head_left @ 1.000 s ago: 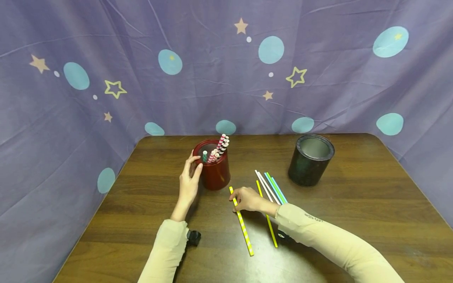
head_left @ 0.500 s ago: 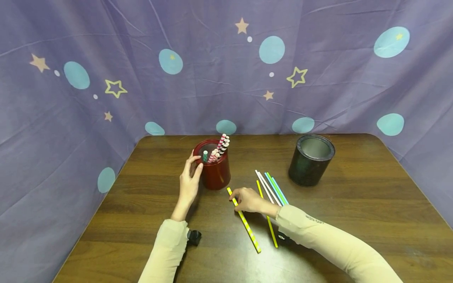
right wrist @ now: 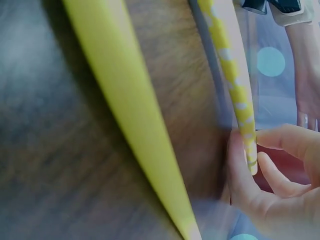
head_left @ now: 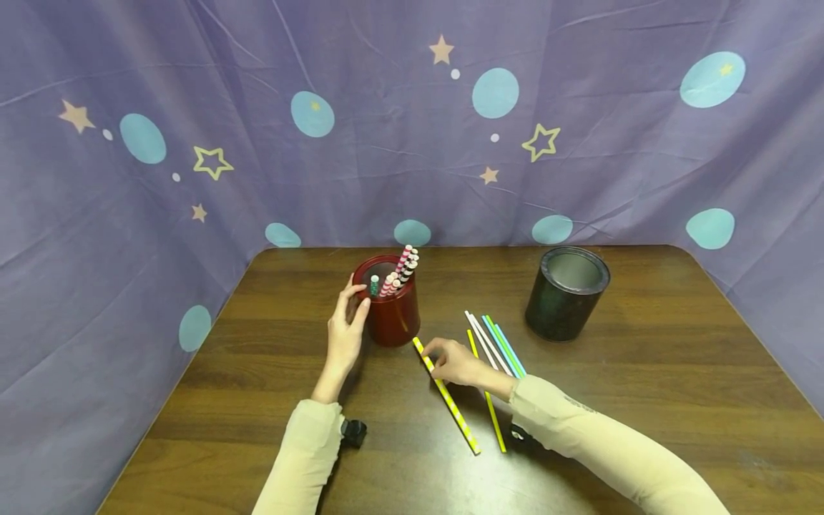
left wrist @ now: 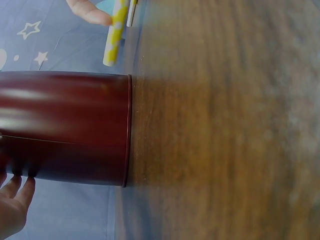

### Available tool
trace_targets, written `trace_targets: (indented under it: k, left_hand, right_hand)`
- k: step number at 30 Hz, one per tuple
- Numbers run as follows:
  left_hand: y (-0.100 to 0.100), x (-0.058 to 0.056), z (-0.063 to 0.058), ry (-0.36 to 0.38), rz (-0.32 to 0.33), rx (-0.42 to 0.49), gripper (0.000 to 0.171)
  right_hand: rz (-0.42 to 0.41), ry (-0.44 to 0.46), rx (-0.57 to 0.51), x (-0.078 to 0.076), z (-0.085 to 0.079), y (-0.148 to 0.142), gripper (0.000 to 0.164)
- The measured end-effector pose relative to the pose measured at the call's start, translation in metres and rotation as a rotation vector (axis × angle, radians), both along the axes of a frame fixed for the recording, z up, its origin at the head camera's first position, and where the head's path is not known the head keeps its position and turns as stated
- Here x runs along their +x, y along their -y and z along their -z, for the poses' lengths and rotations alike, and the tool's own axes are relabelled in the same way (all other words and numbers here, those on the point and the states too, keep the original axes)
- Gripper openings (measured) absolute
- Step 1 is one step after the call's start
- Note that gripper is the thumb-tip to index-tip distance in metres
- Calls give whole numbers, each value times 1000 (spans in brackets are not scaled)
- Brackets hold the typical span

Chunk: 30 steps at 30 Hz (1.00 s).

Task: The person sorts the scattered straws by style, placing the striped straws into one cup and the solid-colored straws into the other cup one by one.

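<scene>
My left hand point(head_left: 344, 332) grips the side of a dark red round canister point(head_left: 394, 320), its fingers at the rim and the thumb on the near wall. Several striped paper straws point(head_left: 405, 268) stand in that canister, pink, black and green with white. In the left wrist view, fingertips touch the wall of the red canister point(left wrist: 65, 120). My right hand point(head_left: 453, 363) pinches a yellow-and-white striped paper straw point(head_left: 453, 408) near its far end. The right wrist view shows thumb and fingers about this striped straw point(right wrist: 232, 75).
Right of the striped straw lies a thin plain yellow straw point(head_left: 493, 422), partly under the right forearm. Beside it are white straws point(head_left: 484, 340) and blue and green straws point(head_left: 505, 343). A dark green canister point(head_left: 560, 307) stands at the right. A purple curtain point(head_left: 386, 143) hangs behind the table.
The near end of the yellow striped straw has swung to the right, while its far end has shifted slightly left. My right hand moved slightly right; the left hand stays on the red canister.
</scene>
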State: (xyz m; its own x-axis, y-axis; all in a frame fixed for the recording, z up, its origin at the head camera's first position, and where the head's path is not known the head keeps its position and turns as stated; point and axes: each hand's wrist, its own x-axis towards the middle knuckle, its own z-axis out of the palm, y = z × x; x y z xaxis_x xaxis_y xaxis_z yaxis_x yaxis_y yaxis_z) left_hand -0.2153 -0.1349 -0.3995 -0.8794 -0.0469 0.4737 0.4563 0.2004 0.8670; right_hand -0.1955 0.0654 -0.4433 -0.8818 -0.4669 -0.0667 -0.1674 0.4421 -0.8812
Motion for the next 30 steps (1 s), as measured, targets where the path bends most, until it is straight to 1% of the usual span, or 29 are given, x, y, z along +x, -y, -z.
trace_targets:
  k: [6,12,19,23,30]
  left_hand:
    - [0,0,0,-3,-6,-8,28]
    - [0,1,0,-6,-7,-17,28]
    - [0,1,0,-8,-8,-15,28]
    - [0,1,0,-8,-9,-16,28]
    - [0,2,-1,-4,-10,-12,28]
  right_hand:
    - [14,8,-108,0,-1,-5,35]
    - [84,52,-168,0,-4,-7,34]
    - [128,69,-268,1,-6,-11,34]
    - [155,65,-313,1,-8,-13,35]
    - [179,54,-351,1,-13,-16,35]
